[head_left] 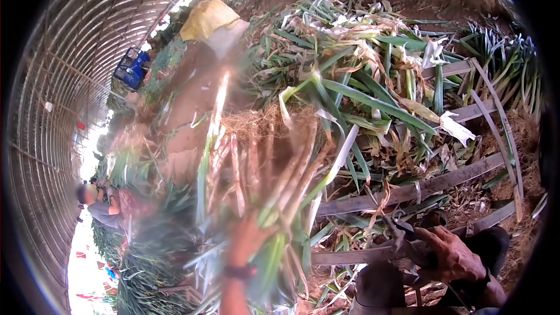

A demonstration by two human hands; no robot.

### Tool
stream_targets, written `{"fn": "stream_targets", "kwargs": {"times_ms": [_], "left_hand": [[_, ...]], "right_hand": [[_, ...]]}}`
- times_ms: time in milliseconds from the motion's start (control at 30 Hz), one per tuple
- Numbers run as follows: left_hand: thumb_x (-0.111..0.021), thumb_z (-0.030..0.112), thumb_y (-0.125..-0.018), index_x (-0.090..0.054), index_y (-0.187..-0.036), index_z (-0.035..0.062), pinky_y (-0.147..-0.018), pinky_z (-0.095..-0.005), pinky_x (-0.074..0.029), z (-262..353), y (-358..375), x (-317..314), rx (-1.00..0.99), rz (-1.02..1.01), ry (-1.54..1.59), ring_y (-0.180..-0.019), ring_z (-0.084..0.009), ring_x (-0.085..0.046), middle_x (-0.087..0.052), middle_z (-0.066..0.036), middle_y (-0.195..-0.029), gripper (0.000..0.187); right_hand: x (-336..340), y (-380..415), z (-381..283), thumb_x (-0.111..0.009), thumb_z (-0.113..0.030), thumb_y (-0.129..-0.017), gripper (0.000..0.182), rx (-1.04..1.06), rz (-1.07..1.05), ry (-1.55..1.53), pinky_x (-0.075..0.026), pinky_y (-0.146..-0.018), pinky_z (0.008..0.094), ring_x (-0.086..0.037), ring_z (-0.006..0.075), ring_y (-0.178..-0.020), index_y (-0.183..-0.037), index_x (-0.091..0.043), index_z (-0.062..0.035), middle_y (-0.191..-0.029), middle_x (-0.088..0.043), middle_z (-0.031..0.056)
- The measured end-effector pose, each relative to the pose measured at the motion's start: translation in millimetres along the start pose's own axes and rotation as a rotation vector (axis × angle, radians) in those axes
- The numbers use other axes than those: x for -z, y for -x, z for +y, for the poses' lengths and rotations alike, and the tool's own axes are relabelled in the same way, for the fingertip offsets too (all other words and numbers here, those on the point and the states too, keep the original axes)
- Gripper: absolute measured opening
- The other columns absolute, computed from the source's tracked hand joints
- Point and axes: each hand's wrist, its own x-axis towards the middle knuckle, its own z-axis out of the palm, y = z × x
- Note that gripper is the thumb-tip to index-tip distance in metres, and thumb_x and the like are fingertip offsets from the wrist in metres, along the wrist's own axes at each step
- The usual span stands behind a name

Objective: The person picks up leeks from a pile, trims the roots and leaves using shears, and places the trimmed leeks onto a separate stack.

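My left hand (248, 236), with a dark band at its wrist, reaches onto a row of leeks (254, 166) with brown-skinned stalks and stringy roots. Its fingers are smeared by motion and overlap the stalks, so I cannot tell whether they grip one. Lower right, my right hand (452, 254) is closed around a grey, worn tool (405, 239) with a narrow front end. That hand is near my knees, and its palm side is hidden. Between and beyond the hands lies a big heap of stripped leek leaves (373, 87), green and dry brown.
Flat metal bars (408, 192) cross the litter on the right. More leeks (519, 76) stand at the far right. A yellow sack (209, 20) lies at the back, near a blue crate (132, 69). Another person (105, 207) works at the left, under a ribbed tunnel roof (52, 122).
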Motion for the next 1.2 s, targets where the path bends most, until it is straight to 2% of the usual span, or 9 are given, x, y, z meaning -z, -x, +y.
{"fn": "stream_targets", "kwargs": {"times_ms": [267, 367, 433, 600, 667, 767, 867, 1033, 1200], "left_hand": [[-0.068, 0.070, -0.084, -0.044, -0.135, -0.0213, -0.093, -0.0462, -0.056, 57.5, 18.0, -6.2, -0.030, -0.205, 0.108, -0.107, -0.0413, -0.068, -0.063, -0.036, -0.122, 0.107], [-0.069, 0.067, -0.083, -0.056, -0.129, -0.0125, -0.089, -0.0446, -0.056, 78.2, 28.1, -20.7, -0.006, -0.201, 0.131, -0.105, -0.0390, -0.069, -0.068, -0.031, -0.114, 0.093], [-0.079, 0.045, -0.086, -0.069, -0.112, 0.0007, -0.082, -0.0458, -0.058, 91.7, 37.3, -34.1, -0.079, -0.184, 0.398, -0.083, -0.0345, -0.074, -0.074, -0.020, -0.087, 0.053], [-0.076, 0.045, -0.090, -0.062, -0.122, 0.0108, -0.072, -0.0403, -0.056, 116.5, 58.5, -81.3, -0.322, 0.076, 0.576, -0.074, -0.0187, -0.065, -0.071, -0.005, -0.093, 0.048], [-0.078, 0.042, -0.090, -0.062, -0.120, 0.0066, -0.072, -0.0326, -0.055, 135.7, 75.2, -79.0, -0.410, 0.261, 0.379, -0.083, -0.0161, -0.065, -0.071, -0.006, -0.094, 0.049], [-0.076, 0.048, -0.089, -0.065, -0.116, 0.0007, -0.086, -0.0406, -0.053, 127.0, 67.5, -80.5, -0.166, -0.193, 0.690, -0.096, -0.0256, -0.067, -0.071, -0.014, -0.106, 0.056], [-0.072, 0.053, -0.090, -0.059, -0.127, -0.0021, -0.088, -0.0425, -0.054, 72.3, 39.3, -91.2, -0.113, 0.145, 0.778, -0.100, -0.0329, -0.069, -0.068, -0.024, -0.114, 0.068], [-0.082, 0.054, -0.077, -0.033, -0.152, -0.0062, -0.111, -0.0466, -0.042, -28.1, -29.2, -78.9, 0.288, 0.598, 0.311, -0.134, -0.0412, -0.052, -0.052, -0.034, -0.142, 0.108], [-0.083, 0.051, -0.075, -0.024, -0.152, -0.0136, -0.111, -0.0427, -0.041, -52.9, -48.3, -90.0, 0.294, 0.369, 0.461, -0.128, -0.0436, -0.055, -0.053, -0.036, -0.140, 0.116]], "right_hand": [[7.3, 12.8, -10.8, -0.084, -0.027, -0.072, 0.092, -0.007, 0.053, -0.004, -0.048, -0.091, 0.0486, -0.056, 0.0401, -0.104, -0.151, -0.041, -0.0065, -0.115, -0.059, 0.0193], [10.4, 15.3, -19.3, -0.084, -0.023, -0.071, 0.094, 0.031, 0.089, -0.018, -0.048, -0.094, 0.0491, -0.056, 0.0408, -0.107, -0.152, -0.040, -0.0084, -0.116, -0.060, 0.0195], [10.5, 16.8, -22.8, -0.084, -0.021, -0.070, 0.096, 0.058, 0.104, -0.019, -0.048, -0.095, 0.0495, -0.056, 0.0413, -0.108, -0.153, -0.039, -0.0096, -0.117, -0.060, 0.0197], [14.2, 18.5, -30.1, -0.082, -0.014, -0.066, 0.098, 0.057, 0.099, -0.050, -0.048, -0.098, 0.0489, -0.056, 0.0425, -0.114, -0.154, -0.039, -0.0123, -0.129, -0.060, 0.0215], [9.0, 17.5, -26.8, -0.083, -0.015, -0.064, 0.097, 0.080, 0.125, -0.038, -0.050, -0.092, 0.0472, -0.057, 0.0405, -0.107, -0.151, -0.041, -0.0058, -0.120, -0.059, 0.0201], [6.5, 17.0, -24.9, -0.085, -0.015, -0.063, 0.097, 0.096, 0.156, -0.040, -0.051, -0.086, 0.0459, -0.059, 0.0387, -0.101, -0.148, -0.043, 0.0002, -0.112, -0.059, 0.0195], [1.4, 14.2, -19.1, -0.086, -0.017, -0.063, 0.097, 0.101, 0.157, -0.023, -0.051, -0.089, 0.0461, -0.059, 0.0404, -0.103, -0.148, -0.043, 0.0005, -0.115, -0.060, 0.0215], [-2.2, 9.1, -11.0, -0.089, -0.021, -0.062, 0.099, 0.131, 0.173, 0.052, -0.050, -0.088, 0.0468, -0.059, 0.0412, -0.103, -0.147, -0.044, 0.0017, -0.115, -0.060, 0.0220], [-0.5, 6.9, -14.3, -0.089, -0.021, -0.061, 0.099, 0.119, 0.171, 0.064, -0.050, -0.084, 0.0467, -0.058, 0.0391, -0.098, -0.146, -0.044, 0.0011, -0.111, -0.060, 0.0198]]}}
